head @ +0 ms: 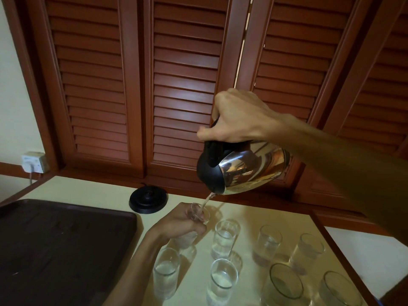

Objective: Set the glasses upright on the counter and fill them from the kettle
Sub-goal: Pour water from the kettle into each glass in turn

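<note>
Louvred reddish-brown wooden shutters [183, 85] fill the background above the pale cream counter [254, 213]. A dark brown rectangular tray [61, 246] lies at the counter's left side, with the round black kettle base [148, 199] just beyond its far right corner.

The polished steel kettle with black lid and spout [242, 171] hangs tilted, spout down and to the left, directly above the clear cylindrical glass being filled [199, 214]. The right hand [238, 118] grasps the kettle handle from above; the left hand [183, 226] is wrapped around that glass and steadies it under a thin stream of water [206, 200].

Seven other clear glasses stand upright nearby. Three [223, 279] hold water. Two [267, 244] toward the right show little or none, and the two nearest right [284, 283] appear empty, so filling is judged about half complete.
</note>
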Motion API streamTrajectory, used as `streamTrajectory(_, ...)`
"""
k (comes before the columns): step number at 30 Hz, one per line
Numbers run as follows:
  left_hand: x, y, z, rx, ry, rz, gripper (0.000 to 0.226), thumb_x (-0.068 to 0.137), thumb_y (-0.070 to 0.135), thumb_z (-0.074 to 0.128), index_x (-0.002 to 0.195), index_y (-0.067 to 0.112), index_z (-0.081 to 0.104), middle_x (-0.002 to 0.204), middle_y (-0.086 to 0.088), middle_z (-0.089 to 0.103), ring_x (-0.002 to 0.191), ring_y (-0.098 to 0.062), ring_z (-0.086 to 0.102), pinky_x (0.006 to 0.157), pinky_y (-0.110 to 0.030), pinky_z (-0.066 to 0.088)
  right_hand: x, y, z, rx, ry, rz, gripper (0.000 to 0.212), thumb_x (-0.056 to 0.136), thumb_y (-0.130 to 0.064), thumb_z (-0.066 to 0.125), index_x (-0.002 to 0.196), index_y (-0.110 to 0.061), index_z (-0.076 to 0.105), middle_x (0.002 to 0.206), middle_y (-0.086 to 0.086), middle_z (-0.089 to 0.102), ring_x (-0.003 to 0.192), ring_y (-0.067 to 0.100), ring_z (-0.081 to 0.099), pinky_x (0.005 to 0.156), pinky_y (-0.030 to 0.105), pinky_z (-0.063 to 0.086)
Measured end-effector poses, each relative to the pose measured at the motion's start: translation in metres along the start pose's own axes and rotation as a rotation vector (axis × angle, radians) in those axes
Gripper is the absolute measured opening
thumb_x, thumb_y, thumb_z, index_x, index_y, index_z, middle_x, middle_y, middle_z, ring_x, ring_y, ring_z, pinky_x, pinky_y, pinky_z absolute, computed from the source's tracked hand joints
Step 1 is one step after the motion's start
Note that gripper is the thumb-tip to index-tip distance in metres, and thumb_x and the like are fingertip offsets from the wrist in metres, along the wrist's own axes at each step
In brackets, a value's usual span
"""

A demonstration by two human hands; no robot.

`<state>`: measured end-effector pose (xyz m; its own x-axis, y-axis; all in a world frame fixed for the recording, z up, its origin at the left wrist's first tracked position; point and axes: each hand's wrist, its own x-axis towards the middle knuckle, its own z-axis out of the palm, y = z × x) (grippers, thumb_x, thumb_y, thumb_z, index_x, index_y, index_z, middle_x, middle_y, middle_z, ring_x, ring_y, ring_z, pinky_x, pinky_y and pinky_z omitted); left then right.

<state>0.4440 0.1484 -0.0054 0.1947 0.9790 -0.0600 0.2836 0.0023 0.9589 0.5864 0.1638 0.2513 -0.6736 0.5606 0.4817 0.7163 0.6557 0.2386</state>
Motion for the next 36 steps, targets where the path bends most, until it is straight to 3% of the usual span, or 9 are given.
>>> streamTrajectory(13, 0.003, -0.002, 0.0, 0.026, -0.031, 0.027, 0.029, 0.054, 0.019, 0.075, 0.083, 0.021, 0.071, 0.077, 0.009, 0.068, 0.079, -0.009, 0.064, 0.074, -0.025, 0.05, -0.005, -0.001, -0.004, 0.028, 0.012, 0.021, 0.058, 0.076, -0.061, 0.061, 0.044, -0.016, 0.045, 0.041, -0.004, 0.038, 0.041, 0.018, 0.042, 0.052, 0.029, 0.038)
streamTrajectory(17, 0.003, -0.001, -0.001, -0.036, -0.026, 0.044, 0.031, 0.052, 0.017, 0.078, 0.083, 0.018, 0.07, 0.082, 0.005, 0.069, 0.079, -0.011, 0.065, 0.071, -0.024, 0.05, -0.012, 0.001, -0.002, 0.053, 0.031, 0.061, 0.059, 0.079, -0.06, 0.061, 0.049, -0.01, 0.057, 0.044, -0.002, 0.045, 0.046, 0.021, 0.048, 0.051, 0.027, 0.032)
streamTrajectory(22, 0.003, -0.001, -0.007, -0.062, -0.029, 0.064, 0.027, 0.059, 0.01, 0.075, 0.085, 0.016, 0.069, 0.082, -0.003, 0.066, 0.08, -0.018, 0.062, 0.075, -0.032, 0.047, -0.024, 0.007, 0.004, 0.119, 0.055, 0.22, 0.058, 0.078, -0.061, 0.061, 0.05, -0.011, 0.058, 0.044, -0.004, 0.044, 0.048, 0.02, 0.048, 0.051, 0.027, 0.03)
streamTrajectory(27, -0.003, 0.006, -0.007, -0.155, -0.006, 0.099, 0.035, 0.052, 0.014, 0.075, 0.087, 0.016, 0.069, 0.083, -0.001, 0.066, 0.08, -0.014, 0.063, 0.068, -0.021, 0.05, -0.044, 0.013, 0.009, 0.246, 0.142, 0.424, 0.058, 0.078, -0.056, 0.064, 0.043, -0.013, 0.047, 0.036, -0.006, 0.032, 0.041, 0.016, 0.039, 0.048, 0.027, 0.028)
streamTrajectory(30, -0.006, 0.008, -0.009, -0.205, 0.001, 0.11, 0.046, 0.045, 0.023, 0.076, 0.089, 0.014, 0.069, 0.08, -0.004, 0.067, 0.077, -0.017, 0.063, 0.07, -0.027, 0.05, -0.057, 0.02, 0.016, 0.355, 0.184, 0.493, 0.055, 0.079, -0.055, 0.066, 0.047, -0.009, 0.06, 0.036, -0.008, 0.038, 0.04, 0.015, 0.041, 0.049, 0.027, 0.032)
streamTrajectory(33, -0.009, 0.01, -0.01, -0.251, 0.026, 0.12, 0.048, 0.046, 0.02, 0.078, 0.092, 0.011, 0.069, 0.09, -0.017, 0.067, 0.086, -0.027, 0.064, 0.078, -0.035, 0.049, -0.072, 0.03, 0.024, 0.486, 0.236, 0.542, 0.052, 0.071, -0.056, 0.063, 0.043, -0.012, 0.056, 0.032, -0.009, 0.039, 0.035, 0.013, 0.039, 0.047, 0.026, 0.034)
streamTrajectory(36, -0.01, 0.01, -0.014, -0.253, 0.063, 0.141, 0.049, 0.047, 0.019, 0.081, 0.093, 0.007, 0.068, 0.093, -0.017, 0.069, 0.088, -0.027, 0.066, 0.076, -0.033, 0.053, -0.085, 0.042, 0.035, 0.599, 0.273, 0.58, 0.05, 0.074, -0.049, 0.067, 0.047, -0.008, 0.06, 0.038, -0.004, 0.048, 0.036, 0.014, 0.043, 0.045, 0.026, 0.036)
